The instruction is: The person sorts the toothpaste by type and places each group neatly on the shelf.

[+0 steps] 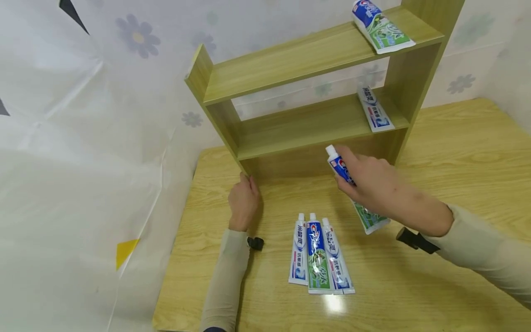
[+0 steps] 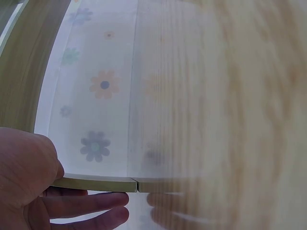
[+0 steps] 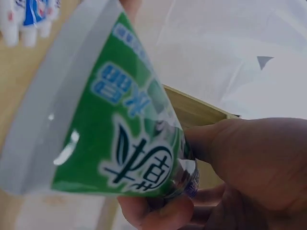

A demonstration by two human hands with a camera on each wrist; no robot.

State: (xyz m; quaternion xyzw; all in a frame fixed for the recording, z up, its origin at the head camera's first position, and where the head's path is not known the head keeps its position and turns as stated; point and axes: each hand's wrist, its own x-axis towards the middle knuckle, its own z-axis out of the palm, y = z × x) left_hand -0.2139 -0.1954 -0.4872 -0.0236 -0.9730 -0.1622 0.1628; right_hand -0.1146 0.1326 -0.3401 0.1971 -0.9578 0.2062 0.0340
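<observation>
My right hand grips a blue-and-green toothpaste tube around its body, in front of the wooden shelf. The white cap points up toward the shelf. In the right wrist view, the flat green end of this toothpaste tube faces the camera, with thumb and fingers around the blue part. Low on the shelf's left side, my left hand holds the panel edge. From the left wrist, the panel edge lies between the left hand's thumb side and its fingers.
Two white tubes flank a blue-and-green tube on the wooden table. At the right end, a blue-and-green tube lies on the upper board and a white tube on the lower one. Flowered sheeting hangs behind.
</observation>
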